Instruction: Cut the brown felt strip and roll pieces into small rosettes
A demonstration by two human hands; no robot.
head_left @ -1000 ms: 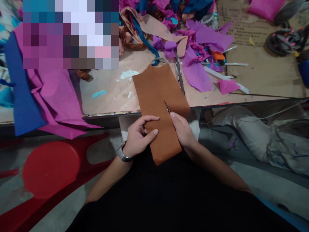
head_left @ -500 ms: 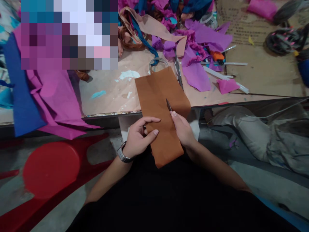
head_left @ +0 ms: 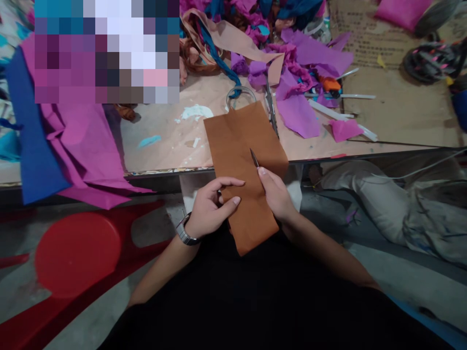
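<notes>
The table (head_left: 160, 155) is carrying piles of coloured scraps. A brown sheet (head_left: 241, 141) is stretching from over its near edge toward the person's lap. The left hand (head_left: 209, 206) is holding the sheet's left edge, thumb and forefinger lying slightly apart on top; at the right edge, the right hand (head_left: 277, 194) is gripping a dark pointed tool (head_left: 254, 158).

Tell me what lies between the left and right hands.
In the head view, the brown sheet lies between the left hand and right hand.
</notes>
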